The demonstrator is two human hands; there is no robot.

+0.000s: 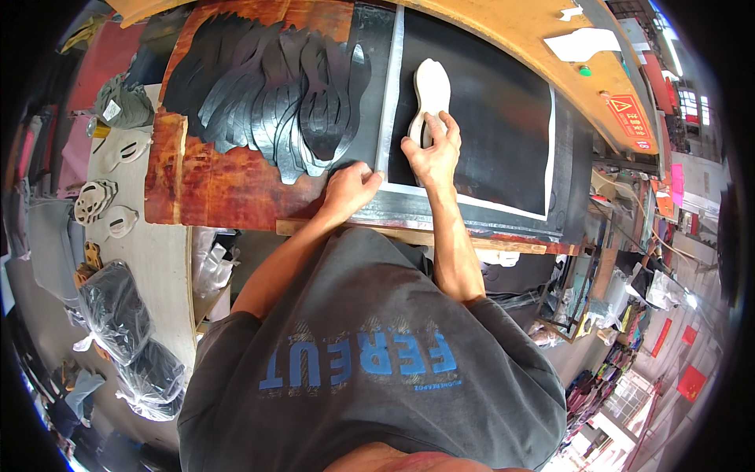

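White sole-shaped piece (432, 88) over black sheet (499, 126), right hand (436, 154) pinching its near end; one-ended hold could let it pivot. Left hand (351, 190) curled, contents I can't tell; a nudge might scatter black cutouts (271, 98).

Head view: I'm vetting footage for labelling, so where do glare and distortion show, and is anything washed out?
Head view, centre: glossy highlights streak the black sole-shaped cutouts, while the white sole-shaped piece has a clear outline; head view, top: the orange beam bows with the fisheye; head view, lower right: the window is nearly washed out; head view, corners: black vignette.
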